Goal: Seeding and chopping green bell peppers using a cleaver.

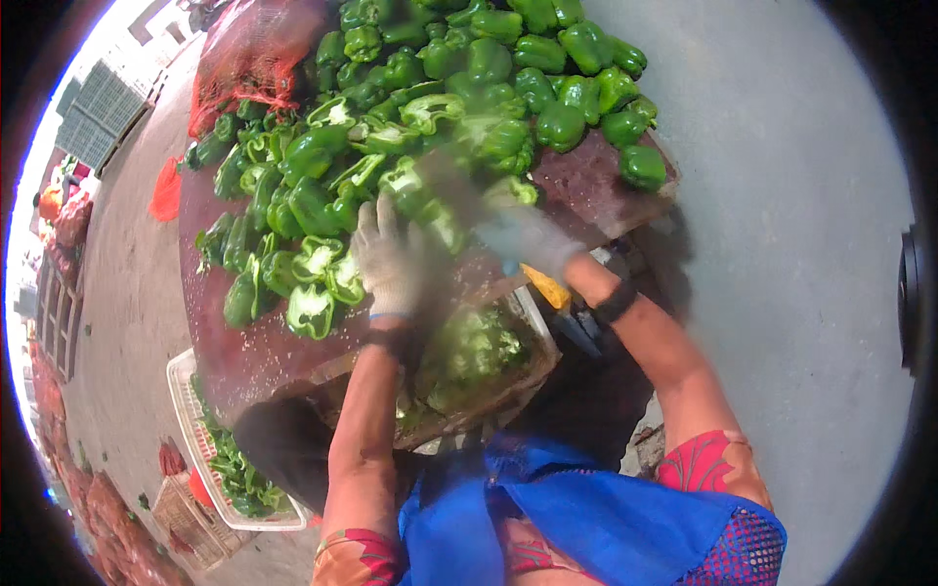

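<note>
My left hand (387, 253), in a white knit glove, lies over the table with its fingers extended, touching the green peppers. Just left of it are cut pepper halves (311, 310) with pale insides showing. My right hand (529, 236), also gloved, is blurred near the table's front edge, close to a cut pepper (513, 192); whether it holds anything cannot be told. Under the right wrist is a yellow object (547, 286) with a grey-blue part. A large heap of whole green bell peppers (489, 60) covers the far side of the reddish-brown table (253, 359).
A crate of pepper pieces (480, 351) stands below the table's front edge. Another white plastic crate (179, 410) with green scraps is at the left. A red mesh sack (253, 55) lies at the far left. Pallets (58, 315) and stacked crates (102, 113) stand beyond.
</note>
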A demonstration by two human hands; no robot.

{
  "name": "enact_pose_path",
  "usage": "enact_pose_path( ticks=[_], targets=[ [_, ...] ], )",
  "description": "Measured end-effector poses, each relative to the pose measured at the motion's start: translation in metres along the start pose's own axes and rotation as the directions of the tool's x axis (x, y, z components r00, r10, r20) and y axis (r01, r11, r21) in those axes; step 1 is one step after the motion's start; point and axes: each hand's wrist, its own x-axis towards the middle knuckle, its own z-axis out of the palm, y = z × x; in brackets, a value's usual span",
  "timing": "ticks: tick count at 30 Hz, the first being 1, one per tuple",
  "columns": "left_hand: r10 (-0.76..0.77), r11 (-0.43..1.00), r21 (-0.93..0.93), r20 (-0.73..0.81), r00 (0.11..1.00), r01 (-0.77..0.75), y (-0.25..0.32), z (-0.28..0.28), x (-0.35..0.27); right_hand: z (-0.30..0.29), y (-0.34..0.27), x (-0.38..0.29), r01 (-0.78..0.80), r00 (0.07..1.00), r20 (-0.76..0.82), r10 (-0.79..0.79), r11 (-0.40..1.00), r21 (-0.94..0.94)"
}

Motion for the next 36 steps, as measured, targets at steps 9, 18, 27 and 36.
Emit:
enact_pose_path(
  ticks=[9,18,27,36],
  targets=[
    [0.481,0.866,-0.053,0.358,0.8,-0.497,0.104,0.076,0.024,-0.083,0.066,-0.054,0.129,0.512,-0.692,-0.509,0.842,-0.524],
    [0.351,0.89,0.228,0.206,0.913,-0.394,0.028,0.078,0.05,-0.066,0.116,-0.082,0.34,0.663,-0.745,0.071,0.858,0.385],
    [0.291,0.95,-0.162,0.147,0.945,-0.267,0.1,0.093,0.08,-0.045,0.117,-0.084,0.297,0.736,-0.593,0.327,0.631,0.716],
    [-0.037,0.946,-0.28,0.406,0.913,0.163,0.122,0.106,0.078,-0.04,0.118,-0.098,0.294,0.715,-0.606,0.348,0.638,0.712]
  ],
)
